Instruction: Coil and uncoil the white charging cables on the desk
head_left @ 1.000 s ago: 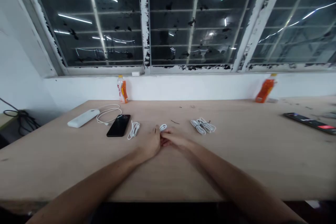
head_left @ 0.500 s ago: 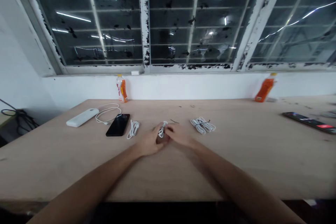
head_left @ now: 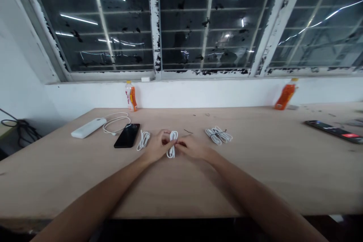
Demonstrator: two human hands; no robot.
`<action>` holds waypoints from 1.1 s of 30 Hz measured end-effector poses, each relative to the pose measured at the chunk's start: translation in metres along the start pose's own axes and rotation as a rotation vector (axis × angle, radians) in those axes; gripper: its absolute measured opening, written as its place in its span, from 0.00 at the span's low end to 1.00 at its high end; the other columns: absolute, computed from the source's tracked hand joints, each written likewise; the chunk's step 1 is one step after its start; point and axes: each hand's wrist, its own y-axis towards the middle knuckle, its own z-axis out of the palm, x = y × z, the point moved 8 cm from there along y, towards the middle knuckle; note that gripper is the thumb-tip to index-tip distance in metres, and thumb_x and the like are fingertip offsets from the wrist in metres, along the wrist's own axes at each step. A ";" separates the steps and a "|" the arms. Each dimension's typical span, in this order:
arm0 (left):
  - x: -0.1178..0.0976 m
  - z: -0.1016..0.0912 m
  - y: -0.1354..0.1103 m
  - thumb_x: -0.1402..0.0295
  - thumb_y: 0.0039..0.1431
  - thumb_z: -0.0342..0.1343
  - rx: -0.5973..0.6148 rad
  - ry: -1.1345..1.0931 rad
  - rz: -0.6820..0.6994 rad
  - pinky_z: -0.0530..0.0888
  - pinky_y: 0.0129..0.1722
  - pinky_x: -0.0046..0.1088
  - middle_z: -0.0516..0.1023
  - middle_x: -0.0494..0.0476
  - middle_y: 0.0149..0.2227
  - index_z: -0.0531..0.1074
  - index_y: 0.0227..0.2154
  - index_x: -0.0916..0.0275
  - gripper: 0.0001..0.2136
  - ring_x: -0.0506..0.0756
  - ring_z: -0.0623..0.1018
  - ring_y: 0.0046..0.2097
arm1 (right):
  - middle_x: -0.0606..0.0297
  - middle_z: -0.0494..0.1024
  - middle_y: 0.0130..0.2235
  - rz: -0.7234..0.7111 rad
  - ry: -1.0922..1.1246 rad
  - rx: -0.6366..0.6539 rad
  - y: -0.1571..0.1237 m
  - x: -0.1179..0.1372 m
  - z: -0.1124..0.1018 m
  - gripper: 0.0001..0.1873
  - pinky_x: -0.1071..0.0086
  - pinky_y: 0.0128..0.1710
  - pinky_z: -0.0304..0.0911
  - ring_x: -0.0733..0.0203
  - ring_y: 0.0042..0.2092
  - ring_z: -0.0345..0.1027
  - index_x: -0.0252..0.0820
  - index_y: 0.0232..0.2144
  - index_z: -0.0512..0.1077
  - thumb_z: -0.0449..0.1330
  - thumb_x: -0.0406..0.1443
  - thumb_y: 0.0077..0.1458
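Both hands meet over the middle of the wooden table (head_left: 181, 191), forearms running in from the lower corners of the view. The left hand (head_left: 154, 148) is curled, with thumb and fingertips closed on the left side of a small coiled white cable (head_left: 171, 152). The right hand (head_left: 194, 147) pinches the same coil from the right, at about its middle. The coil stands lengthwise between the two hands. Its loops stick out above and below the fingers, and its lower end is on or just above the tabletop. At this size I cannot tell whether anything is wrapped around its waist.

Just left of the left hand lies another small coil of white cable (head_left: 143, 140), loose on the wood. Beside that is a black phone (head_left: 127, 135), face up. A short dark strip, possibly a twist tie (head_left: 188, 131), lies just beyond the right hand. Farther right, a larger bundle of white cables (head_left: 219, 135) is bound at its centre with a dark tie, near the right hand but not touching it.

Toward the back left sits a white power bank (head_left: 88, 127) with a looped white lead (head_left: 116, 121) next to it. A flat dark device (head_left: 334, 131) lies far to the right. Against the wall stand two bottles, an orange-labelled bottle (head_left: 131, 96) and an orange bottle (head_left: 286, 94), beneath a dark window (head_left: 181, 19) with a peeling frame.
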 end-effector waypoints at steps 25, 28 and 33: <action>0.002 0.019 -0.006 0.49 0.62 0.37 0.238 0.219 -0.103 0.62 0.25 0.25 0.72 0.52 0.17 0.70 0.18 0.63 0.29 0.51 0.70 0.22 | 0.58 0.79 0.42 -0.053 -0.194 -0.006 0.000 0.007 -0.009 0.14 0.65 0.47 0.59 0.55 0.44 0.70 0.41 0.37 0.77 0.50 0.33 0.60; -0.004 0.017 -0.005 0.54 0.64 0.38 0.267 0.348 -0.015 0.64 0.28 0.26 0.77 0.55 0.23 0.75 0.25 0.63 0.25 0.53 0.74 0.26 | 0.59 0.79 0.42 -0.029 -0.239 0.037 -0.001 0.002 -0.011 0.14 0.67 0.45 0.59 0.55 0.44 0.70 0.42 0.35 0.77 0.51 0.33 0.60; -0.007 -0.022 0.002 0.63 0.61 0.45 0.048 0.785 -0.051 0.68 0.36 0.30 0.79 0.62 0.37 0.75 0.39 0.62 0.15 0.59 0.77 0.39 | 0.57 0.80 0.37 0.006 -0.387 0.070 -0.003 -0.015 -0.018 0.14 0.69 0.38 0.56 0.55 0.40 0.71 0.41 0.30 0.77 0.51 0.31 0.59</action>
